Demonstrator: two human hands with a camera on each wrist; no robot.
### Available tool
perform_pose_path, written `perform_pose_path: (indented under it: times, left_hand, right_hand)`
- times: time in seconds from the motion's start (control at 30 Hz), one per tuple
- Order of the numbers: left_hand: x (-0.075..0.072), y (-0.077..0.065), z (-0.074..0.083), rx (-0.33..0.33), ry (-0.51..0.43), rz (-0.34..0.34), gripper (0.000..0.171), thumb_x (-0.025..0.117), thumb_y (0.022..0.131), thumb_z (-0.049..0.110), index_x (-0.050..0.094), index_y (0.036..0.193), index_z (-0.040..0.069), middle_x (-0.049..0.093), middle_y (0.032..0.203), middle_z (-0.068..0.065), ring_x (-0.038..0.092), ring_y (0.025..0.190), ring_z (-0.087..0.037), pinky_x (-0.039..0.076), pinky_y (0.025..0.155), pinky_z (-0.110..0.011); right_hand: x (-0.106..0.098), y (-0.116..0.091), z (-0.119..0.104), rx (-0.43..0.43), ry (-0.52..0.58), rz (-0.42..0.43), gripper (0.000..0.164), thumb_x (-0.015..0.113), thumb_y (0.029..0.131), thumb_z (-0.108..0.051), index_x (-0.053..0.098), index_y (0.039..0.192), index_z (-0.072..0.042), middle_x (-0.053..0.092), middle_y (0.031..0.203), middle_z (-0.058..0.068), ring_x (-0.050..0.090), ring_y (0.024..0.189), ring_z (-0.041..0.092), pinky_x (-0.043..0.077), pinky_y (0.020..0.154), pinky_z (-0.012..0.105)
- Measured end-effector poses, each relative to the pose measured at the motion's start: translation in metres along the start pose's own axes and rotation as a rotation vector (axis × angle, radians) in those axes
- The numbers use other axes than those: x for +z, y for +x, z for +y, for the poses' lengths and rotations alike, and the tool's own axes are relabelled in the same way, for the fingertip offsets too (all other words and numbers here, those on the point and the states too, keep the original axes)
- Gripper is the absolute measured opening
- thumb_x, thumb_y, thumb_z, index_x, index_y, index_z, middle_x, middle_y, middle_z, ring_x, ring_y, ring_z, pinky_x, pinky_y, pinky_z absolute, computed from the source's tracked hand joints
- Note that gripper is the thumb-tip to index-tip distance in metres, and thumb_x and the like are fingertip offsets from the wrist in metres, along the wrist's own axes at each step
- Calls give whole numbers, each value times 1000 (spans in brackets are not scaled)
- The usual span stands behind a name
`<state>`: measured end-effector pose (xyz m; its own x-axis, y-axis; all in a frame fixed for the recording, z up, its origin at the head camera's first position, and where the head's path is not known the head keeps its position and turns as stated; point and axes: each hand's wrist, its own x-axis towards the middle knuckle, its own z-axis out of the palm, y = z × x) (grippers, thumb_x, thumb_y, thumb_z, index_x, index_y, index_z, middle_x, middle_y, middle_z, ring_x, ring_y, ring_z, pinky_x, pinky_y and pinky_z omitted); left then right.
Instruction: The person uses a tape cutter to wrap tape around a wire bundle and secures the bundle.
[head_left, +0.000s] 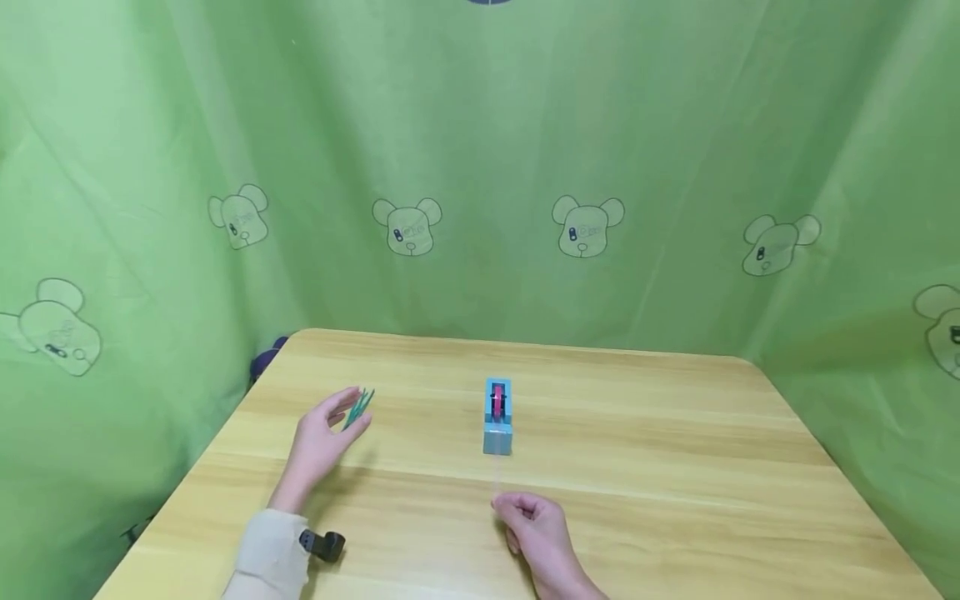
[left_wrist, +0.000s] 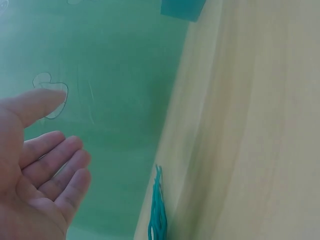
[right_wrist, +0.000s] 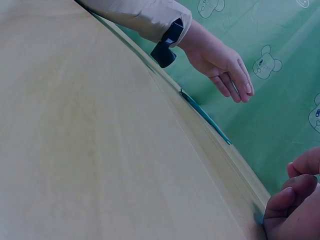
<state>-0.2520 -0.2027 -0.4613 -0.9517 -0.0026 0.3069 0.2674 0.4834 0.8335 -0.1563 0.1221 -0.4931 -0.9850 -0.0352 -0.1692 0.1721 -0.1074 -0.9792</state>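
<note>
A light-blue tape dispenser [head_left: 498, 440] with a pink-cored roll stands mid-table. From its front a strip of clear tape [head_left: 497, 475] runs toward the near side, its end pinched between the thumb and index finger of my right hand [head_left: 536, 529]. Farther left, my left hand [head_left: 322, 442] hovers with fingers loosely bent and thumb apart, holding nothing. A bundle of thin teal strands [left_wrist: 158, 215] lies on the table beneath that hand, partly covered by it in the head view. The right wrist view shows the bundle [right_wrist: 206, 117] lying lengthwise below the left hand [right_wrist: 220, 65].
The light wooden table [head_left: 675, 467] has rounded far corners. Green curtains [head_left: 480, 125] printed with bear heads hang behind it and on both sides. A small black camera [head_left: 324, 546] sticks out from the left sleeve cuff. Something purple [head_left: 266, 360] shows past the far left edge.
</note>
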Motion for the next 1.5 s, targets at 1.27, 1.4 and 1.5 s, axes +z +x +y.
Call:
perform_pose_path:
  times: [1.27,1.4,1.5]
  left_hand:
    - [4,1,-33,-196,143,72,53,78,86,20,59,129,-5,66,118,-22,63,108,-36,48,96,-48]
    - [8,-1,-37,-202,150,82,51,78,85,16,60,126,-6,67,115,-22,64,105,-35,49,94,-47]
    - [11,-1,-38,-210,164,89,49,79,84,14,61,124,-7,68,114,-21,64,105,-35,50,93,-46]
  right_hand:
    - [-1,3,-1,3,11,-23,25,66,94,-11,65,105,11,55,67,-2,42,52,7,38,48,17]
    - [-2,3,0,9,9,-22,25,66,94,-11,65,105,12,55,67,-2,42,51,7,37,47,17]
    - [-2,3,0,11,4,-23,25,66,94,-11,65,105,11,55,68,-2,43,51,7,37,48,17]
